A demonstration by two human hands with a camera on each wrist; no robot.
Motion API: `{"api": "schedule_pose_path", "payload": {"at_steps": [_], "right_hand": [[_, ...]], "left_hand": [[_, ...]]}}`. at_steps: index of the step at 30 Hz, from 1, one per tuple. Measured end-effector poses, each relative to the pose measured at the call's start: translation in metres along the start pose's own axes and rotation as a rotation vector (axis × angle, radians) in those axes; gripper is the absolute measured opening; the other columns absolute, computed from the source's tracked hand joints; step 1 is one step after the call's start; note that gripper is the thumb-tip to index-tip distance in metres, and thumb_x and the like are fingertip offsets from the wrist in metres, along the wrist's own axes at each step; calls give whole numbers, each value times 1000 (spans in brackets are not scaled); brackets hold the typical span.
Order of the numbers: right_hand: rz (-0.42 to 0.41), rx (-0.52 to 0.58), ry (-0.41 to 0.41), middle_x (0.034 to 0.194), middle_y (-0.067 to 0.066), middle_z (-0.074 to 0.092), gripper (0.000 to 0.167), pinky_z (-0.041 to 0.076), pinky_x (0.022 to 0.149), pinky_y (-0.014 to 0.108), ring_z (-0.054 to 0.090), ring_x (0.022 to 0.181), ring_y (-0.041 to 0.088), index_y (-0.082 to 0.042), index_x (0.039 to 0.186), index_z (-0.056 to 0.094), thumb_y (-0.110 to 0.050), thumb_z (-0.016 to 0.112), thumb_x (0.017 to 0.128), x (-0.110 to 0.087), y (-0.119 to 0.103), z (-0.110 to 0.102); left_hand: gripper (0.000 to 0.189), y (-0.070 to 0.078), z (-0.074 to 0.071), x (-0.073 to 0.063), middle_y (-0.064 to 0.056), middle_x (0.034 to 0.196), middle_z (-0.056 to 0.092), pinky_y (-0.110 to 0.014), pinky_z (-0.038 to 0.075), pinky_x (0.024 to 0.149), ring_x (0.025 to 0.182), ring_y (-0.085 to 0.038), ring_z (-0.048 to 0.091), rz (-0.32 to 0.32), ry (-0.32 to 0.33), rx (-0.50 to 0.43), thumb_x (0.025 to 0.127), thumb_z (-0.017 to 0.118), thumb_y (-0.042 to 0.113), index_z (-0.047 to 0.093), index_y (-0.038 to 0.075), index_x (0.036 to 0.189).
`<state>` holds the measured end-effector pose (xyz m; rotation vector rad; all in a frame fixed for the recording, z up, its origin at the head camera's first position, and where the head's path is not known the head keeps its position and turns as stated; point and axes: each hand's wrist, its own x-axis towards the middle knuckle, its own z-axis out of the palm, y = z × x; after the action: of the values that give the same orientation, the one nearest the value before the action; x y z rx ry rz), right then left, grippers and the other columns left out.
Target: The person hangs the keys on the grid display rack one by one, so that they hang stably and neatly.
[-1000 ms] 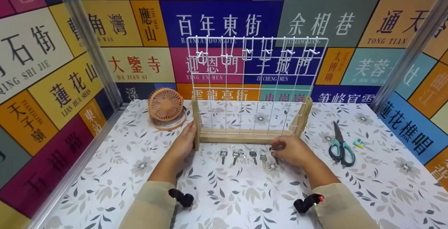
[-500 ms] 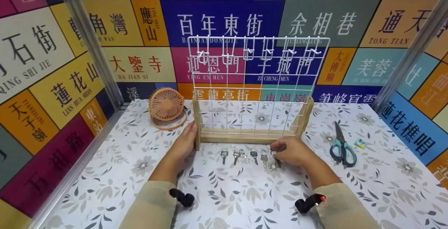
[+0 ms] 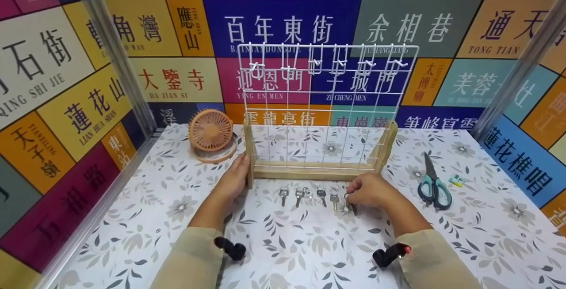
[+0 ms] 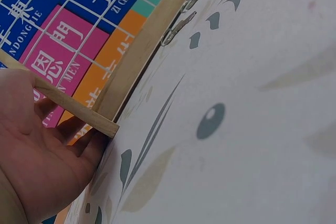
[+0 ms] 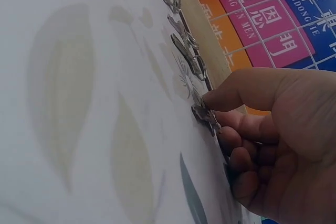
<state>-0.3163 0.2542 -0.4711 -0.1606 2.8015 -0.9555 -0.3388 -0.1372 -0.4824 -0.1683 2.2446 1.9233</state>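
A white wire grid rack on a wooden stand (image 3: 309, 176) stands upright on the table, with several white hooks (image 3: 340, 64) along its top. My left hand (image 3: 234, 175) grips the stand's left wooden post (image 4: 79, 106), fingers passing behind it. In front of the rack lies a row of metal keys (image 3: 321, 197) with small rings. At the row's right end, my right hand (image 3: 370, 191) pinches a key (image 3: 352, 206) between thumb and index finger. In the right wrist view this key (image 5: 203, 116) is low at the tabletop, partly hidden by the fingertips.
An orange desk fan (image 3: 211, 132) stands left of the rack. Scissors with teal and black handles (image 3: 433, 187) lie to the right, beside a small green-and-white packet (image 3: 456, 180). Sign-printed walls enclose the floral tabletop (image 3: 292, 253) at the back and sides.
My right hand has shifted slightly to the right with the pinched key, whose shaft now slants more. The left hand stays on the post, and the other keys lie as before.
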Motion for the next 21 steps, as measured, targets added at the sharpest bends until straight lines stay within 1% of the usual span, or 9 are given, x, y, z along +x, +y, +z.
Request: {"api": "schedule_pose_path", "payload": {"at_steps": [4, 9, 13, 17, 21], "right_hand": [[4, -16, -7, 87, 1, 74, 14, 49, 68, 27, 61, 80, 17, -10, 89, 78, -14, 83, 76, -1, -1, 0], [20, -33, -11, 88, 1, 74, 18, 49, 70, 28, 61, 82, 18, -10, 90, 78, -19, 87, 77, -2, -1, -2], [28, -38, -22, 87, 1, 75, 19, 50, 71, 28, 62, 82, 18, -11, 89, 79, -23, 89, 79, -3, -2, -2], [20, -41, -16, 88, 0, 76, 20, 50, 74, 29, 62, 84, 18, -12, 88, 79, -26, 91, 80, -4, -2, -3], [23, -40, -9, 89, 0, 75, 23, 49, 74, 30, 62, 84, 18, -13, 88, 78, -29, 93, 81, -3, 1, -6]], "left_hand": [[74, 1, 0, 0, -1, 178, 30, -56, 16, 136, 167, -30, 23, -13, -1, 11, 104, 40, 77, 28, 43, 169], [73, 2, -1, 0, 1, 179, 26, -56, 14, 137, 167, -29, 20, -28, -1, 23, 104, 39, 77, 27, 45, 168], [74, 1, -1, 0, -1, 179, 25, -57, 14, 136, 167, -31, 19, 0, -8, 28, 105, 39, 76, 27, 43, 169], [73, 0, -1, 0, -3, 179, 26, -57, 13, 136, 168, -31, 18, 30, -16, 12, 106, 39, 74, 28, 40, 169], [73, 0, -1, 1, -1, 179, 26, -58, 12, 136, 168, -31, 17, 19, -12, 5, 105, 39, 75, 28, 42, 169]]}}
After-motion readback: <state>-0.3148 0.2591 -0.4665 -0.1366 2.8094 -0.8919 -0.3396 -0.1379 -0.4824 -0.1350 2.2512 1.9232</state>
